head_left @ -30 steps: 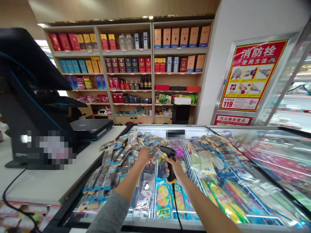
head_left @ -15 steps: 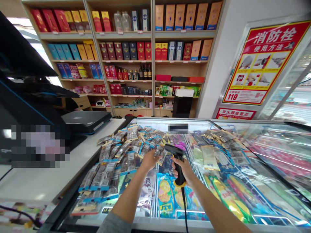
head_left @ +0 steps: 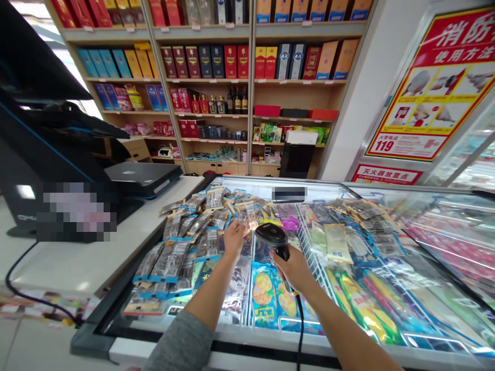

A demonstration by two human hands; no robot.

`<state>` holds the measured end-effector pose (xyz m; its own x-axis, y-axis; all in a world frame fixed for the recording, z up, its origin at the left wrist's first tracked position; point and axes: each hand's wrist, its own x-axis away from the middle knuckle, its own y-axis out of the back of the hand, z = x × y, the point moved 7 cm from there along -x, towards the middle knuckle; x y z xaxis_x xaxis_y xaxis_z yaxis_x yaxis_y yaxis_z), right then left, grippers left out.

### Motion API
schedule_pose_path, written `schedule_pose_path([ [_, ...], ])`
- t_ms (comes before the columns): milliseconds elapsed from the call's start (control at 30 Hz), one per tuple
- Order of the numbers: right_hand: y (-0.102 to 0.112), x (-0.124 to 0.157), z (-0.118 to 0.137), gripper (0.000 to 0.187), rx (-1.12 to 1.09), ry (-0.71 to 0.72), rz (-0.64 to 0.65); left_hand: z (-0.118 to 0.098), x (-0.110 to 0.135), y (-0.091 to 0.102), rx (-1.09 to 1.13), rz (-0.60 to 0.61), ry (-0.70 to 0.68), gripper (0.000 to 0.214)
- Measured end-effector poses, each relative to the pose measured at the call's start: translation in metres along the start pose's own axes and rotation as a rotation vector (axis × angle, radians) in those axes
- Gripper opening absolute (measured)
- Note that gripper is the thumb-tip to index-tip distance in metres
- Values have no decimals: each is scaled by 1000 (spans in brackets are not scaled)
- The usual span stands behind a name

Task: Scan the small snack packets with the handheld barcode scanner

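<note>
My right hand [head_left: 296, 269] is closed around the handle of a black barcode scanner [head_left: 271, 236] with a yellow base, its cable hanging down toward me. The scanner head points at a small clear snack packet [head_left: 246, 217] that my left hand [head_left: 234, 239] pinches and lifts just above the freezer lid. Several similar flat packets with blue ends [head_left: 181, 247] lie spread over the glass to the left of my left hand.
The glass-topped chest freezer [head_left: 390, 288] holds colourful ice-cream packs. A white counter [head_left: 93, 263] at left carries a black till terminal [head_left: 46, 154] and a cable. Shelves of boxed goods [head_left: 232, 67] fill the back wall. A red fire poster [head_left: 436, 98] hangs at right.
My left hand has lifted one packet off the pile and holds it up in front of the scanner. My right hand drew the scanner slightly back. The camera tilted down and closer.
</note>
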<state>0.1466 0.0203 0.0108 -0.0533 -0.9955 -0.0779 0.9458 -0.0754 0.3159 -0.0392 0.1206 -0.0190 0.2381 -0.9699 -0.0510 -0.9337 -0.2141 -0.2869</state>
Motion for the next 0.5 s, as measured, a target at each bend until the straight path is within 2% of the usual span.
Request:
schedule_pose_path([
  [133,1,-2,-2,23,73,14,8,7,-3,4,21,-48,37,44],
  [267,-2,-3,-3,23,30,-18,14,7,-6,5,-33,-39,27,43],
  [400,2,-1,-1,23,-261,-59,-16,-3,-3,2,-125,34,-49,40],
  [467,17,-2,-2,28,-461,-71,-82,-9,-1,-11,-239,105,-125,37],
  [500,28,-2,-5,31,-546,-76,-124,-10,1,-24,-294,159,-156,34],
])
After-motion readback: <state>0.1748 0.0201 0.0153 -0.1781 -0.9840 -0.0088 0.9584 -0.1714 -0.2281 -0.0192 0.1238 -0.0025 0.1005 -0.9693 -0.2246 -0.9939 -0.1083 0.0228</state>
